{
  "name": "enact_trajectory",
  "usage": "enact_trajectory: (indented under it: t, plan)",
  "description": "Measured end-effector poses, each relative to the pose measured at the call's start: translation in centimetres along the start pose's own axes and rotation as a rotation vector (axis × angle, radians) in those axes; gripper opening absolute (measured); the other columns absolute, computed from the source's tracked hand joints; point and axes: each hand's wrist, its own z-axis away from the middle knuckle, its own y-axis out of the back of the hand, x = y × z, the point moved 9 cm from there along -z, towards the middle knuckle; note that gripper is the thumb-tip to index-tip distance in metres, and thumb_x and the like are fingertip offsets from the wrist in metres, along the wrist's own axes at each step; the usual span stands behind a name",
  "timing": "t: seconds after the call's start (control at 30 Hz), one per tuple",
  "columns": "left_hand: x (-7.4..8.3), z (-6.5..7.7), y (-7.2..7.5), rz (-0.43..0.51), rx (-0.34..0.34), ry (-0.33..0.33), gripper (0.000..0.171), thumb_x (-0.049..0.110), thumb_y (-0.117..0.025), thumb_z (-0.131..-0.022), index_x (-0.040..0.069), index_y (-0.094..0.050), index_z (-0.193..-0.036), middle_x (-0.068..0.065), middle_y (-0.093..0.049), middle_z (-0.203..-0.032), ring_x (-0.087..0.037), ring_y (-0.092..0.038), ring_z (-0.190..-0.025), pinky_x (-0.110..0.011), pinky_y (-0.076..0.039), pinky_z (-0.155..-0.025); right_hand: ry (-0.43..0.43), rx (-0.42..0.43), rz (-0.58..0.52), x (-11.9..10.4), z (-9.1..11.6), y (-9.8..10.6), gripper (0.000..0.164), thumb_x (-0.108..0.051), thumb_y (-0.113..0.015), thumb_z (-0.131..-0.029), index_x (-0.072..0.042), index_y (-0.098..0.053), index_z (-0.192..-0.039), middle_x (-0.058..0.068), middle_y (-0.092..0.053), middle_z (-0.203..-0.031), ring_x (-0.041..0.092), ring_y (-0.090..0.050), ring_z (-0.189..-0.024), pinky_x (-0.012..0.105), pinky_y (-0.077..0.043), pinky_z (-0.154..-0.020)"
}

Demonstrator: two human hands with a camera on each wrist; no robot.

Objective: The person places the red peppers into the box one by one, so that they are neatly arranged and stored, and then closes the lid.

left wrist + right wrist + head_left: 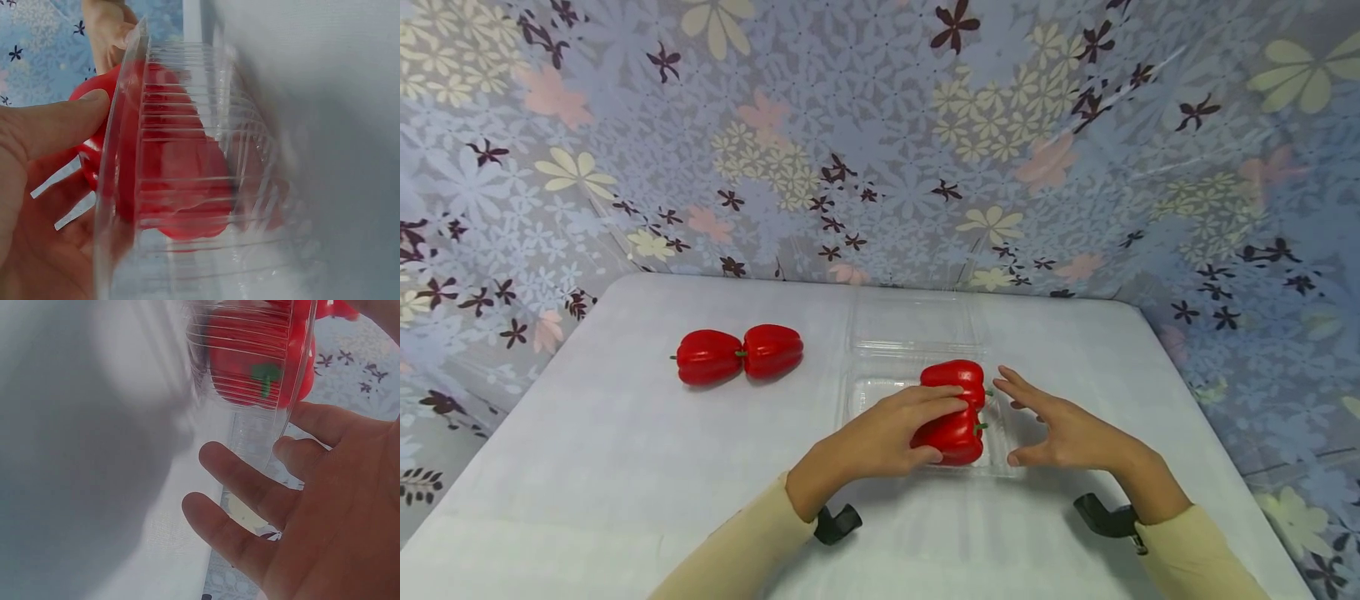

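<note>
A clear plastic clamshell container stands on the table with its lid folded back. Two red bell peppers lie in its right part, a far one and a near one, green stems to the right. My left hand grips the near pepper from the left, thumb on its near side and fingers across its top. In the left wrist view that thumb presses the pepper above the container rim. My right hand is held just right of the container, fingers spread, holding nothing.
Two more red bell peppers, a left one and a right one, lie end to end on the white-covered table. Floral-patterned sheeting rises behind the table and along its sides.
</note>
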Motion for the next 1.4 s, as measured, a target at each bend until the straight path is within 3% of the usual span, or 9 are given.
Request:
enact_trajectory:
  t: [0.4,0.63,0.77,0.97,1.13,1.27,1.4]
  plan:
    - [-0.5,-0.1,-0.7,-0.016,0.035,0.002,0.065,0.024,-0.075,-0.088,0.023,-0.048,-0.147,0.001,-0.047,-0.154,-0.020,-0.046,-0.140,-0.037,-0.045,-0.113,-0.006,0.009,0.012,0.2,-0.1,-0.1,0.097,-0.034,-0.082,-0.078,-0.008,-0.030,-0.155,0.024,-0.018,-0.164,0.044,-0.055,-0.126,0.068,-0.050,-0.093]
    - [-1.1,-0.2,-2.0,-0.022,0.032,0.040,0.065,0.026,-0.073,-0.090,0.027,-0.046,-0.149,-0.003,-0.045,-0.152,-0.021,-0.044,-0.139,-0.035,-0.049,-0.109,0.001,0.014,-0.008,0.4,-0.1,-0.2,0.098,-0.033,-0.082,-0.078,-0.008,-0.029,-0.156,0.025,-0.017,-0.164,0.044,-0.055,-0.126,0.068,-0.050,-0.093]
    - [-1.3,0.0,-2.1,-0.020,0.057,0.054,0.065,0.027,-0.075,-0.088,0.024,-0.047,-0.147,-0.001,-0.046,-0.152,-0.020,-0.046,-0.139,-0.035,-0.050,-0.108,0.005,0.008,-0.014,0.4,-0.2,-0.4,0.098,-0.034,-0.082,-0.079,-0.008,-0.028,-0.156,0.025,-0.016,-0.164,0.044,-0.055,-0.126,0.068,-0.050,-0.093]
    - [-1.0,0.1,-2.0,-0.048,0.097,-0.008,0.062,0.030,-0.071,-0.091,0.021,-0.047,-0.147,-0.001,-0.046,-0.152,-0.020,-0.046,-0.139,-0.034,-0.049,-0.109,-0.007,0.016,-0.009,0.4,-0.1,-0.3,0.098,-0.034,-0.082,-0.078,-0.008,-0.029,-0.156,0.024,-0.017,-0.164,0.043,-0.055,-0.126,0.068,-0.050,-0.093]
    - [-0.3,0.0,-2.6,-0.155,0.072,-0.081,0.053,0.028,-0.059,-0.097,0.020,-0.048,-0.148,-0.002,-0.046,-0.154,-0.020,-0.046,-0.141,-0.038,-0.044,-0.114,-0.007,0.018,-0.018,0.3,0.0,-0.3,0.098,-0.034,-0.082,-0.078,-0.007,-0.029,-0.156,0.025,-0.017,-0.164,0.044,-0.054,-0.127,0.069,-0.048,-0.094]
    - [-0.2,-0.1,-2.9,-0.216,0.051,-0.085,0.050,0.026,-0.057,-0.099,0.021,-0.049,-0.148,-0.001,-0.045,-0.155,-0.019,-0.045,-0.142,-0.037,-0.040,-0.118,-0.010,0.016,-0.019,0.2,0.0,-0.4,0.098,-0.035,-0.082,-0.078,-0.007,-0.029,-0.156,0.025,-0.016,-0.164,0.045,-0.054,-0.127,0.069,-0.048,-0.094]
    - [-0.4,-0.1,-3.0,-0.210,0.043,-0.067,0.050,0.028,-0.058,-0.100,0.023,-0.048,-0.148,0.000,-0.045,-0.154,-0.018,-0.048,-0.139,-0.033,-0.043,-0.115,-0.008,0.016,-0.009,0.0,0.0,-0.4,0.098,-0.034,-0.082,-0.078,-0.007,-0.028,-0.156,0.025,-0.016,-0.164,0.044,-0.054,-0.127,0.068,-0.049,-0.094]
